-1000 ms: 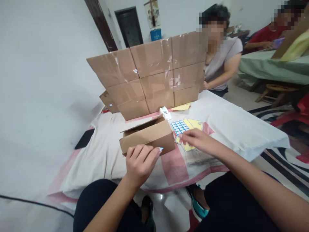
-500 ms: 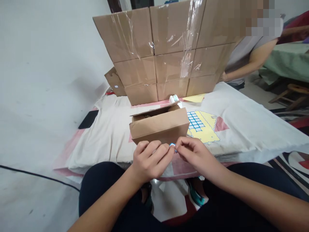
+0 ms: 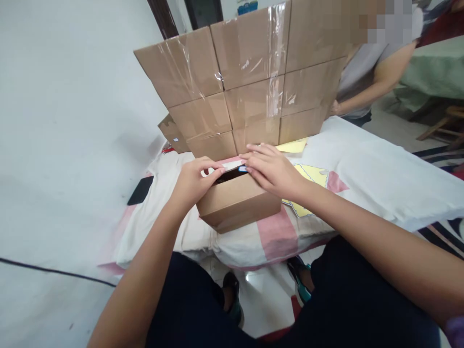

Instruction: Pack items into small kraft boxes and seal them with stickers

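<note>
A small brown cardboard box (image 3: 241, 205) stands open at the near edge of the cloth-covered table. My left hand (image 3: 197, 180) is closed at the left end of its raised far flap, thumb and fingers pinching the edge. Over the right part of that flap lies my right hand (image 3: 273, 169), its thumb on the near side and the other fingers reaching across the top. A small white sticker with a blue border (image 3: 242, 169) shows on the flap beside the right fingertips, partly covered by them. The inside of the box is dark.
Behind the box rises a tall wall of taped cardboard boxes (image 3: 253, 63). Yellow sticker sheets (image 3: 304, 205) lie right of the box, and a black flat object (image 3: 140, 190) at the left table edge. A co-worker's arm (image 3: 373, 96) is at the back right.
Both hands have moved forward and apart, from near the table edge to the box's far flap. The blue-and-white sticker, earlier between my fingertips, is now at the flap.
</note>
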A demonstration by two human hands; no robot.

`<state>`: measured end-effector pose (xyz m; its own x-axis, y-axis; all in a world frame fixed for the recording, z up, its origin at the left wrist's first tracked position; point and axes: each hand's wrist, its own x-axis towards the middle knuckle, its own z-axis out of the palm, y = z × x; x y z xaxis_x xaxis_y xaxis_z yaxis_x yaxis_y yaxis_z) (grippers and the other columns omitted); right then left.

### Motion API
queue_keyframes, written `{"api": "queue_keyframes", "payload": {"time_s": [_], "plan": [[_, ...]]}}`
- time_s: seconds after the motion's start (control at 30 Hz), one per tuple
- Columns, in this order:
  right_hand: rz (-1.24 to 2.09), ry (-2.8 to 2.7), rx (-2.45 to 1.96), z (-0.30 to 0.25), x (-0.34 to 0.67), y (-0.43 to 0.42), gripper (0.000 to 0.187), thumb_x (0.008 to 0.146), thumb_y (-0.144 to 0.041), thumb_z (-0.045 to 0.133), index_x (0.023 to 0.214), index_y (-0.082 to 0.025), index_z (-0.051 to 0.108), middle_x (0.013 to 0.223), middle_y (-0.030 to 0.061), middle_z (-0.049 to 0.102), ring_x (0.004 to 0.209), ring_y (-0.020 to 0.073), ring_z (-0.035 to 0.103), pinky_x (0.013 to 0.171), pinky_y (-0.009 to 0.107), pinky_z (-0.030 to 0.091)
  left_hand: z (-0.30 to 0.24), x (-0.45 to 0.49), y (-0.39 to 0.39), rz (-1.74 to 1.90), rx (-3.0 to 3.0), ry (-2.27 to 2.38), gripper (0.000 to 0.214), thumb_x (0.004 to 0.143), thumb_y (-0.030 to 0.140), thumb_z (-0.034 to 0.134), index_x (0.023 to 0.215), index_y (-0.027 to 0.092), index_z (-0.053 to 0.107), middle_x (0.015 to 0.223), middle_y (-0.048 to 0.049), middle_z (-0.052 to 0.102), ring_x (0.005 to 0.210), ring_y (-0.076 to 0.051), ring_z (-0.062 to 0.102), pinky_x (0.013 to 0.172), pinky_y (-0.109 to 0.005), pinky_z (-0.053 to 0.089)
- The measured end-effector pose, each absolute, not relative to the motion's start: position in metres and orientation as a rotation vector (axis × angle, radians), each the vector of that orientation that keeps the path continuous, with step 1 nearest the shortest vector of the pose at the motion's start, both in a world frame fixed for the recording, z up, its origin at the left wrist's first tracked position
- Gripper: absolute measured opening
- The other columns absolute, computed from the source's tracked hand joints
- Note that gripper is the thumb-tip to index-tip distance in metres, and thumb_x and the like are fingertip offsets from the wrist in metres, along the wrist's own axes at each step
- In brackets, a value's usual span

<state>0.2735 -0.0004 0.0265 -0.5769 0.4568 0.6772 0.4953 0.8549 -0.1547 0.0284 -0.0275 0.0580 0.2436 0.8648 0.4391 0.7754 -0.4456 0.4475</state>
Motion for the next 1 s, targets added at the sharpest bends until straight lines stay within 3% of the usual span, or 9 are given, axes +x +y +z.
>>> {"api": "queue_keyframes", "payload": {"time_s": [0.07, 0.17, 0.3, 1.0], "plan": [[-0.059, -2.340, -0.709, 0.023, 0.270, 0.002, 0.028, 0.104, -0.024, 0.038, 0.106, -0.019, 0.065, 0.104, 0.0100, 0.073, 0.105, 0.0256, 0.064, 0.102, 0.046, 0.042, 0.053, 0.031, -0.030, 0.992, 2.249, 1.556, 0.017, 0.089, 0.032, 0.063, 0.082, 0.023, 0.076, 0.090, -0.0002, 0.077, 0.079, -0.017, 0.063, 0.073, -0.029, 0.046], [-0.009, -2.395, -0.756, 0.020, 0.269, -0.008, 0.028, 0.103, -0.025, 0.038, 0.105, -0.020, 0.066, 0.091, 0.0083, 0.072, 0.088, 0.0229, 0.065, 0.089, 0.039, 0.046, 0.043, 0.033, -0.036, 0.940, 2.146, 1.569, 0.016, 0.086, 0.031, 0.064, 0.080, 0.023, 0.076, 0.084, 0.0004, 0.076, 0.072, -0.016, 0.061, 0.068, -0.029, 0.045], [0.032, -2.433, -0.786, 0.019, 0.269, -0.020, 0.026, 0.103, -0.024, 0.040, 0.104, -0.021, 0.066, 0.096, 0.0088, 0.072, 0.092, 0.0240, 0.064, 0.084, 0.036, 0.046, 0.035, 0.032, -0.040, 0.895, 2.097, 1.569, 0.015, 0.085, 0.031, 0.064, 0.077, 0.023, 0.075, 0.077, 0.0015, 0.074, 0.068, -0.015, 0.060, 0.065, -0.029, 0.043], [-0.056, -2.433, -0.765, 0.015, 0.271, -0.024, 0.026, 0.105, -0.025, 0.040, 0.103, -0.018, 0.065, 0.103, 0.0111, 0.073, 0.094, 0.0242, 0.066, 0.083, 0.036, 0.048, 0.020, 0.033, -0.043, 1.132, 2.053, 1.617, 0.016, 0.088, 0.028, 0.061, 0.080, 0.022, 0.073, 0.086, 0.0018, 0.074, 0.074, -0.015, 0.061, 0.072, -0.028, 0.045]]}}
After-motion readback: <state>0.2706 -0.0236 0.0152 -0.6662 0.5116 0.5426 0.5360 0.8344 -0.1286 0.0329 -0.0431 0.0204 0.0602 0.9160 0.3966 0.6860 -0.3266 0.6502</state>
